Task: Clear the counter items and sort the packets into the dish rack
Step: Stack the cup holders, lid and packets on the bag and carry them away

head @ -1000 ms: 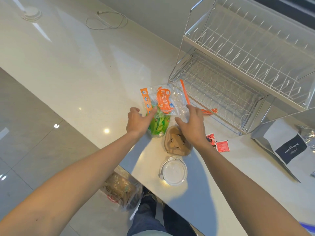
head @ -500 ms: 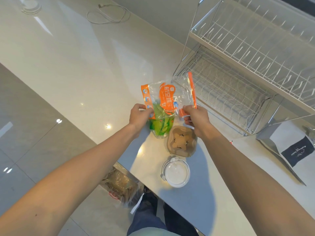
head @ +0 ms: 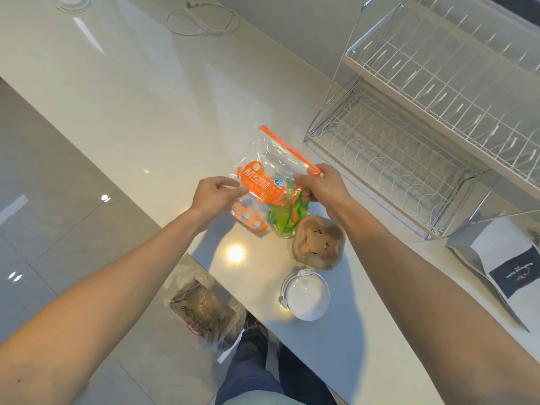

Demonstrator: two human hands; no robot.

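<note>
The clear plastic zip bag with the orange seal strip and orange printed label [head: 263,182] is hanging between your two hands, lifted just above the pale glossy desk [head: 131,112], with a green packet [head: 285,217] showing through its lower part. Your left hand [head: 214,197] is pinching the bag's left edge beside the orange label, fingers curled onto the plastic. Your right hand [head: 324,185] is gripping the right edge just below the end of the orange strip, fingers closed around it. Just beneath the bag, a brown moulded-pulp cup carrier [head: 318,244] is sitting on the desk, and a round white lidded container [head: 306,295] is lying nearer you. The two-tier white wire dish rack [head: 409,135] is standing to the right of your hands, well apart from the bag.
</note>
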